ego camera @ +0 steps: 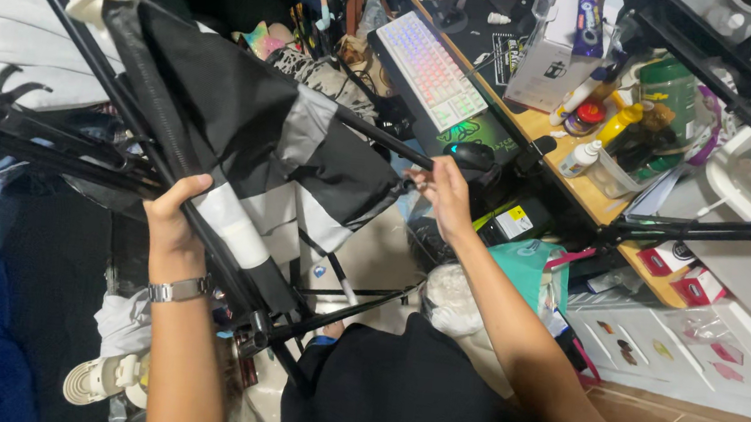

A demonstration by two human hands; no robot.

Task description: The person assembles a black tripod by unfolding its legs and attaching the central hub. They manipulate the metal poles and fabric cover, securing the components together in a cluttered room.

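A folded black and silver softbox-like fabric (256, 128) hangs on a black stand with thin rods (339, 312). My left hand (174, 216), a metal watch on its wrist, grips the black pole of the stand beside a white taped section (234, 226). My right hand (439, 189) pinches the far end of a black rod (382, 136) that runs along the fabric's edge, near a black mouse (471, 153).
A cluttered wooden desk (594, 198) holds a lit white keyboard (430, 69), a white box (547, 59), bottles and jars. Black tripod legs (709, 229) cross at right. A white drawer unit (680, 351) stands below. A sandal (103, 377) lies on the floor.
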